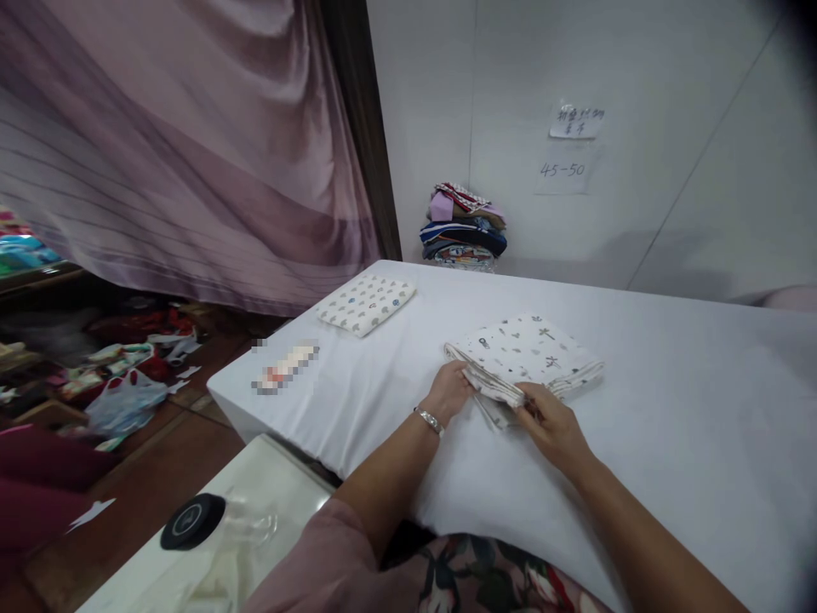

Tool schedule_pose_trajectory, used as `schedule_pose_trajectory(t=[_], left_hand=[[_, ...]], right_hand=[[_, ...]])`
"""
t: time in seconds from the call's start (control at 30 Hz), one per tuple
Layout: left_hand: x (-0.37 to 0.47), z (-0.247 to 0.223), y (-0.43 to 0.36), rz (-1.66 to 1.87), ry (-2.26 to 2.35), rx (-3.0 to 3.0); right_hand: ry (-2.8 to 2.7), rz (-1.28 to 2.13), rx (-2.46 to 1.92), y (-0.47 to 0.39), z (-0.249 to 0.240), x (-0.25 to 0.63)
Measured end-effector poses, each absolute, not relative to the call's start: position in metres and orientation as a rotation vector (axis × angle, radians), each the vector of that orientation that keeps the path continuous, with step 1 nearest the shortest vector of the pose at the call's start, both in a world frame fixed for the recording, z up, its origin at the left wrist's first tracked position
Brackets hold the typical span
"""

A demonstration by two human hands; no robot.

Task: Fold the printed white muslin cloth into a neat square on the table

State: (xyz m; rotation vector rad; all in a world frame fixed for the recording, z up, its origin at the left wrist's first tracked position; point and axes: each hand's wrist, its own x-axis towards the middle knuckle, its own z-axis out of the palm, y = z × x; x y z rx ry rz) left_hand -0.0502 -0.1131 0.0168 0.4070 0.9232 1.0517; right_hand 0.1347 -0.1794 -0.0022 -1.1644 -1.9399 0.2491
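A white cloth (pixel 520 349) with small grey and dark prints lies folded in layers on the white-covered table. Its near edge is lifted a little, and a loose flap hangs beneath it. At the near left corner, my left hand (pixel 451 390) pinches the layered edge; a silver bracelet sits on that wrist. My right hand (pixel 554 426) grips the same near edge farther right, fingers curled around the layers. To the left rests another folded cloth (pixel 367 305), flat and square, white with grey and blue prints.
The white table (pixel 689 409) stretches right. A blurred-out item (pixel 285 368) lies near its left edge. Folded fabrics (pixel 464 228) are stacked by the wall. At lower left stands a white surface with a round black object (pixel 192 521). Pink curtain (pixel 255 153) hangs left, above floor clutter.
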Motion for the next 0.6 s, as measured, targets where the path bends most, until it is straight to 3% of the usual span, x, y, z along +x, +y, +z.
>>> schedule_pose_trajectory(t=[0.33,0.43,0.6], left_hand=[[-0.042,0.021,-0.131,0.782,0.825,0.610],[-0.059,0.010,-0.124,0.739,1.094,0.810],[-0.098,-0.009,-0.103,0.971,1.714,1.445]], right_hand=[[-1.898,0.272,-1.157,-0.180,-0.007,0.135],[-1.847,0.294,-1.165,-0.179,-0.008,0.136],[-1.748,0.347,-1.139,-0.174,-0.005,0.136]])
